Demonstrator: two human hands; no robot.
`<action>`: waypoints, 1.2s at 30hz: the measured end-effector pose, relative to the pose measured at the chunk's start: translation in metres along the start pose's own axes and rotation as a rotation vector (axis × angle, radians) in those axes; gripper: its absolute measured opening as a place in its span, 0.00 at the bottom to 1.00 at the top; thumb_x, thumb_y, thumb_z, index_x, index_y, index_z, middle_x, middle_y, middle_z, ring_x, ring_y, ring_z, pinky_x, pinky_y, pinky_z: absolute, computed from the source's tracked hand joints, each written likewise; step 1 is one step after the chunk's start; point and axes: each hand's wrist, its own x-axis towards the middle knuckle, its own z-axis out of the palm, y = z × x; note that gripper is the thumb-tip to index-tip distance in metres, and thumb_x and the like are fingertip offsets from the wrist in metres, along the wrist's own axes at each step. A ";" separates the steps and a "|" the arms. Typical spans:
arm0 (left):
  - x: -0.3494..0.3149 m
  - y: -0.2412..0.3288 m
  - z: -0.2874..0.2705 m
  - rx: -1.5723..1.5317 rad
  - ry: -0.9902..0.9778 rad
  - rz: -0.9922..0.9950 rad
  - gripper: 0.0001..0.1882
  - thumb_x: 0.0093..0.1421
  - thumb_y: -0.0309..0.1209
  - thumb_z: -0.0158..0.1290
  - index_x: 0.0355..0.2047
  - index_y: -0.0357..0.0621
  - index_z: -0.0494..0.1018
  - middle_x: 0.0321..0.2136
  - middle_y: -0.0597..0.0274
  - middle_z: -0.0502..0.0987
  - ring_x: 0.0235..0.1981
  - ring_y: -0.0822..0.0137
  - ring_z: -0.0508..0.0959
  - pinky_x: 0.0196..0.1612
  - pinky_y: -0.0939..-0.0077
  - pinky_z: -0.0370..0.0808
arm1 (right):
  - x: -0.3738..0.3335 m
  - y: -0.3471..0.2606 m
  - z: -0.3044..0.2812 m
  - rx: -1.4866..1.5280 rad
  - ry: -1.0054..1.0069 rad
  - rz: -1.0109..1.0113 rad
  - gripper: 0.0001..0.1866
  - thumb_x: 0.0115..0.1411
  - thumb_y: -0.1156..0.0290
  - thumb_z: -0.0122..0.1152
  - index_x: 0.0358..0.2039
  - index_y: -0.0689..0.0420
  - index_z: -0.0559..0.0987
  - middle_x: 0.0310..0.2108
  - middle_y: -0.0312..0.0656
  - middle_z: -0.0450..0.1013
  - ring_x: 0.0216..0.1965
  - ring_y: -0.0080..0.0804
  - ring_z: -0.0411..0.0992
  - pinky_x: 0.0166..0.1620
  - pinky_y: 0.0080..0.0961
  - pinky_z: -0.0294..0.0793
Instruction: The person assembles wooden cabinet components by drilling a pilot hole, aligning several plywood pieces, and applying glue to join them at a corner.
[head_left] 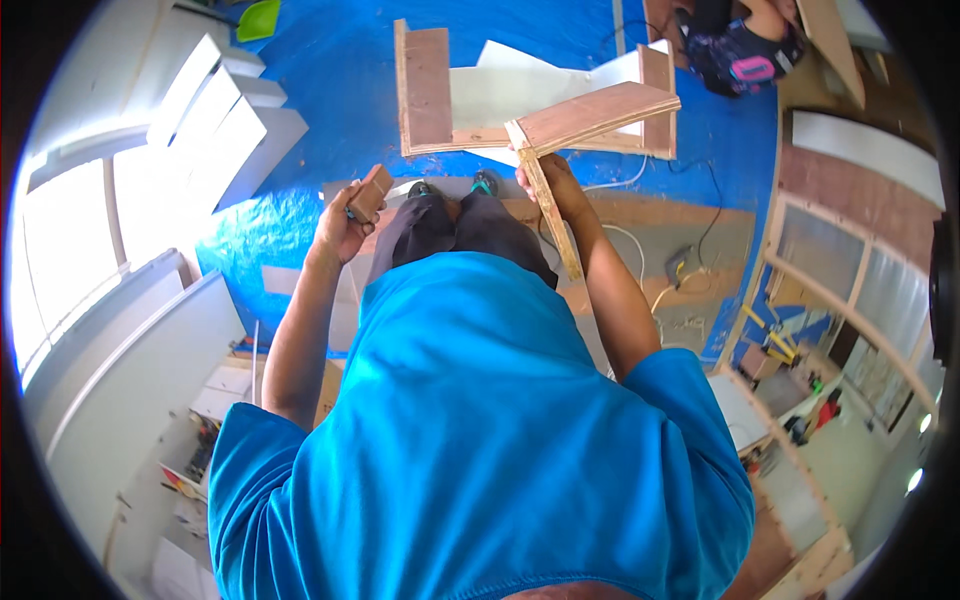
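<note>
My left hand (343,225) is closed around a small brown block (372,190), held out to the left of my legs. My right hand (562,187) grips an L-shaped plywood piece (600,116), made of a wide board joined to a narrow strip that hangs down toward my forearm. Some of the right fingers are hidden behind the strip. Beyond my feet, an open plywood frame (426,88) with white inner panels rests on the blue floor sheet (345,75). From this view the L-shaped piece overlaps the frame's right side; whether they touch I cannot tell.
White panels (240,135) stand at the left by the bright window. A green dustpan (259,20) lies at the far left. Another person (745,50) crouches at the far right. Cables and a small corded device (682,268) lie right of my legs.
</note>
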 end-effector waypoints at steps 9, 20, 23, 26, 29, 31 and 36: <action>-0.029 -0.035 -0.005 -0.373 -0.054 0.070 0.27 0.73 0.47 0.47 0.62 0.38 0.69 0.40 0.48 0.80 0.28 0.68 0.78 0.24 0.83 0.72 | 0.041 -0.035 0.050 -0.280 -0.142 0.016 0.26 0.77 0.52 0.55 0.61 0.61 0.80 0.52 0.38 0.81 0.52 0.23 0.74 0.57 0.24 0.73; -0.024 -0.032 0.047 -0.549 0.020 0.291 0.31 0.70 0.44 0.55 0.68 0.45 0.65 0.52 0.47 0.77 0.49 0.50 0.82 0.50 0.55 0.83 | 0.099 -0.014 0.096 -0.396 -0.435 -0.010 0.36 0.73 0.48 0.60 0.72 0.61 0.70 0.67 0.49 0.71 0.68 0.36 0.68 0.70 0.33 0.65; -0.012 -0.024 0.061 -0.659 -0.003 0.382 0.33 0.69 0.42 0.56 0.71 0.48 0.62 0.59 0.49 0.73 0.58 0.45 0.77 0.57 0.49 0.80 | 0.112 -0.012 0.117 -0.483 -0.487 0.003 0.39 0.72 0.45 0.60 0.73 0.60 0.68 0.70 0.50 0.68 0.71 0.37 0.64 0.73 0.34 0.61; -0.003 -0.006 0.067 -0.642 -0.006 0.425 0.37 0.68 0.40 0.57 0.75 0.54 0.58 0.65 0.52 0.67 0.65 0.49 0.72 0.62 0.48 0.77 | 0.128 -0.005 0.130 -0.419 -0.547 0.021 0.41 0.74 0.41 0.53 0.74 0.60 0.66 0.72 0.44 0.65 0.73 0.34 0.60 0.74 0.31 0.57; 0.015 0.020 0.058 -0.444 0.142 0.440 0.39 0.68 0.38 0.57 0.76 0.51 0.57 0.69 0.55 0.64 0.68 0.57 0.67 0.66 0.46 0.71 | 0.151 -0.011 0.139 -0.420 -0.547 0.126 0.40 0.73 0.43 0.57 0.75 0.57 0.66 0.73 0.42 0.65 0.72 0.32 0.61 0.74 0.31 0.57; 0.037 0.031 0.043 -0.499 0.107 0.455 0.39 0.68 0.37 0.58 0.76 0.49 0.56 0.69 0.55 0.64 0.68 0.57 0.67 0.67 0.46 0.70 | 0.164 -0.015 0.144 -0.514 -0.503 0.139 0.38 0.72 0.45 0.60 0.74 0.55 0.67 0.73 0.41 0.66 0.71 0.31 0.62 0.73 0.31 0.57; 0.082 0.057 0.015 -0.535 0.095 0.353 0.39 0.67 0.34 0.58 0.75 0.44 0.57 0.67 0.54 0.66 0.67 0.56 0.69 0.66 0.45 0.70 | 0.194 -0.039 0.167 -0.425 -0.480 0.300 0.40 0.68 0.47 0.65 0.74 0.55 0.68 0.72 0.43 0.67 0.72 0.34 0.62 0.74 0.32 0.56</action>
